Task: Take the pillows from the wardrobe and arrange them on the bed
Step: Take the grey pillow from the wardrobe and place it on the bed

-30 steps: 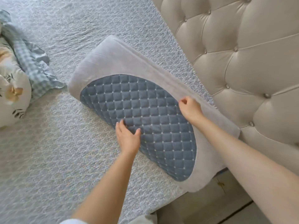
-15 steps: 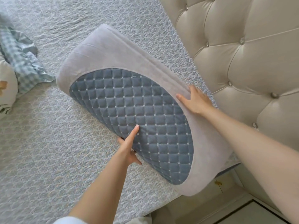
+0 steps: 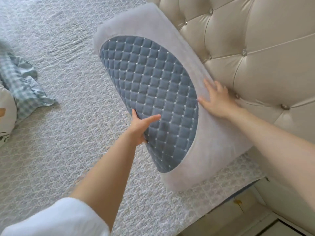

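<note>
A long grey velvety pillow with a quilted blue half-oval panel (image 3: 150,99) is tilted up on its edge on the bed, its back leaning toward the cream tufted leather-look headboard (image 3: 255,48) on the right. The panel is stitched in small squares with pale dots at the crossings, and the grey border around it looks soft and rounded. The left hand (image 3: 139,128) is clamped on the pillow's near curved edge, thumb lying across the blue quilting and fingers tucked behind. The right hand (image 3: 216,101) lies flat and spread on the grey border, beside a headboard button, pressing rather than gripping. A white sleeve (image 3: 56,218) shows at the near left. The pale grey-blue quilted bedspread (image 3: 59,150) has a scalloped texture and lies broad and open to the left of the pillow. At the far left edge sit a blue checked ruffled fabric (image 3: 22,86) and a white floral-printed cushion (image 3: 6,120), well apart from the pillow.
</note>
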The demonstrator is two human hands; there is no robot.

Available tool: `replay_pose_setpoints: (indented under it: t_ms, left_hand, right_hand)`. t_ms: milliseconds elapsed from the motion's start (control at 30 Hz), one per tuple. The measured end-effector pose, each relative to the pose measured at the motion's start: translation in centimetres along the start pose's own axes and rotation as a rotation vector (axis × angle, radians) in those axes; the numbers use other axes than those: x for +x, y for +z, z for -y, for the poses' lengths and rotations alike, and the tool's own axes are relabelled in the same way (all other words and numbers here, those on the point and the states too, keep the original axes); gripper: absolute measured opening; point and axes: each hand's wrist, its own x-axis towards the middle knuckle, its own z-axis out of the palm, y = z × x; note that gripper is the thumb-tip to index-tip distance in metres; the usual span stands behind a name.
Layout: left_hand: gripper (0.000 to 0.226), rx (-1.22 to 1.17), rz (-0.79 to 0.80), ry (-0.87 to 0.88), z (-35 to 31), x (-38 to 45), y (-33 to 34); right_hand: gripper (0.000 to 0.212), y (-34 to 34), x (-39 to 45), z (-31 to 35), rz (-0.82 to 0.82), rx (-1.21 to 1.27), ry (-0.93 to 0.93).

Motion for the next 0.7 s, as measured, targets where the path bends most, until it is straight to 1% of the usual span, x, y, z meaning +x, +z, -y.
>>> replay_pose_setpoints:
  t_ms: [67,133,200,300,400,467,567,700]
  left_hand:
    - [0.134,0.051,-0.040,0.036,1.7,0.3,0.8]
    - [0.137,0.078,-0.102,0.074,3.1,0.6,1.0]
    - [0.139,0.057,-0.123,0.063,4.3,0.9,1.0]
    - [0.136,0.014,-0.133,-0.004,5.3,0.6,1.7]
    - [0.127,-0.068,-0.109,-0.078,6.3,-0.1,2.2]
    - [0.124,-0.074,-0.090,-0.105,6.9,-0.5,1.9]
    - [0.125,-0.058,-0.052,-0.133,8.2,-1.3,1.6]
    - [0.124,-0.031,-0.016,-0.175,8.9,-2.0,2.3]
  right_hand:
    - [0.075,1.4,-0.9,-0.1,0.018,-0.089,-0.014]
    - [0.072,2.0,-1.8,-0.6,0.006,-0.074,-0.004]
    - [0.068,2.3,-2.5,-1.0,-0.006,-0.039,0.016]
    - [0.068,2.5,-3.5,-1.5,-0.002,-0.035,0.047]
    - [0.071,2.1,-4.1,-2.1,0.003,-0.006,0.010]
    - [0.071,1.6,-4.4,-2.7,0.001,-0.017,-0.030]
    - [0.072,1.9,-5.8,-3.3,-0.021,-0.139,-0.051]
    - [0.073,3.3,-8.1,-3.4,0.005,-0.248,-0.032]
